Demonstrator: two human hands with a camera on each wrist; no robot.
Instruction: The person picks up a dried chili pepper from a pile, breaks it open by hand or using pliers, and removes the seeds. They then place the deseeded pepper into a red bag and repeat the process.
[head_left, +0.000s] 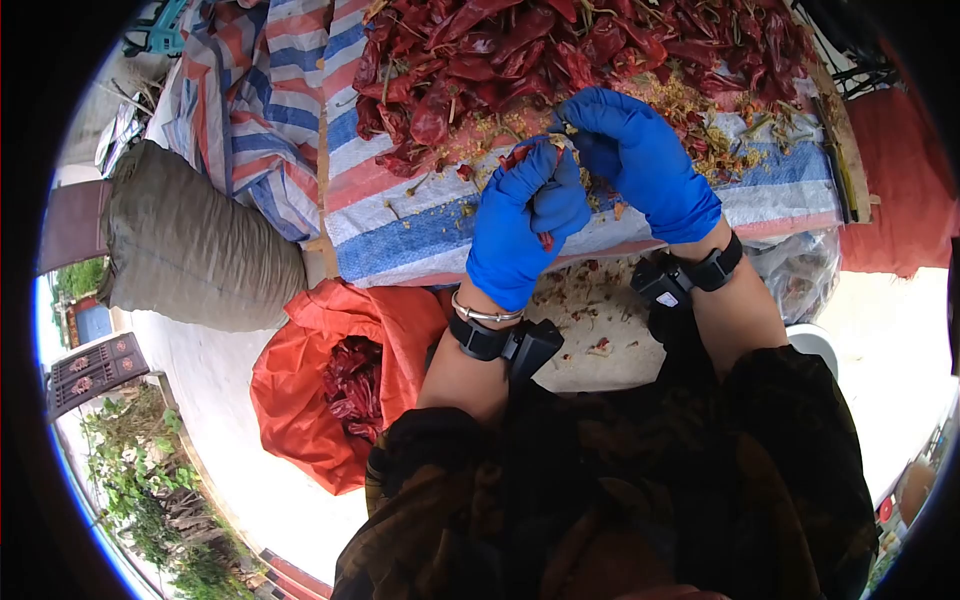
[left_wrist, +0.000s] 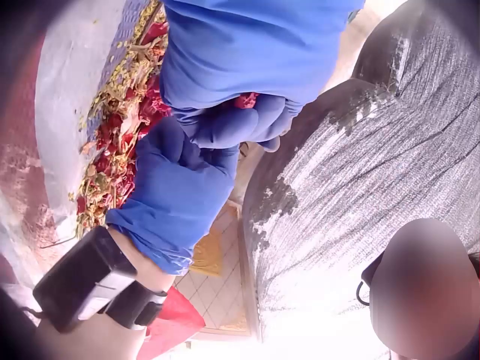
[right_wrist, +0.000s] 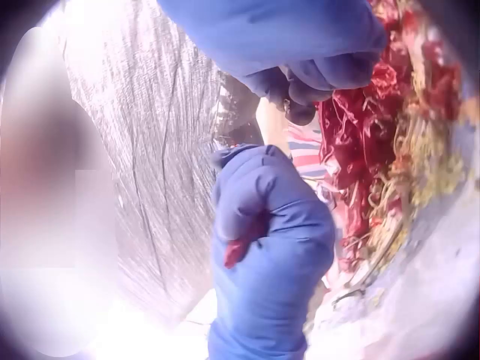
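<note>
Blue gloves cover both hands. The left hand (head_left: 525, 220) has its fingers curled round a red dried pepper (head_left: 546, 240); a bit of that pepper (left_wrist: 246, 100) shows between the gloved fingers in the left wrist view, and its end (right_wrist: 236, 251) pokes from the fist in the right wrist view. Close beside it, the right hand (head_left: 650, 165) bends its fingers inward, thumb and fingertips together at a small brownish piece (right_wrist: 287, 105), perhaps a stem. Most of the held pepper is hidden. Both hands are over the near edge of the striped sheet (head_left: 400, 245).
A heap of red dried peppers (head_left: 500, 60) covers the sheet's far part, with yellow seeds and stems (head_left: 730, 150) scattered nearer. An orange-red sack (head_left: 290, 400) holding peppers stands open at lower left. Behind it lies a full grey-green sack (head_left: 200, 240). A pale bucket (head_left: 815, 345) is at right.
</note>
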